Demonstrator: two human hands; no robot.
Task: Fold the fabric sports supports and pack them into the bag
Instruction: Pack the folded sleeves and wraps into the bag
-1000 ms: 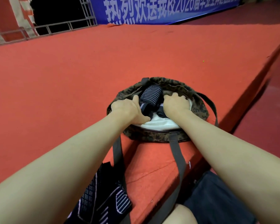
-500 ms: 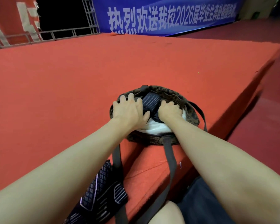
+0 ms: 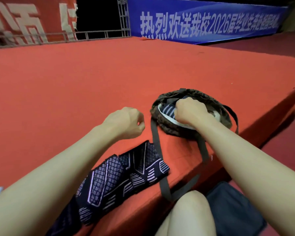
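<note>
Right hand: fingers curled down inside the camouflage tote bag, right of centre, pressing on the striped folded support. Left hand: fingers loosely curled, holding nothing, left of the bag. Second knitted support lies unfolded at lower centre on the red platform.

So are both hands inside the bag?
No, only the right hand is in the bag; the left hand hangs over the red mat.
</note>
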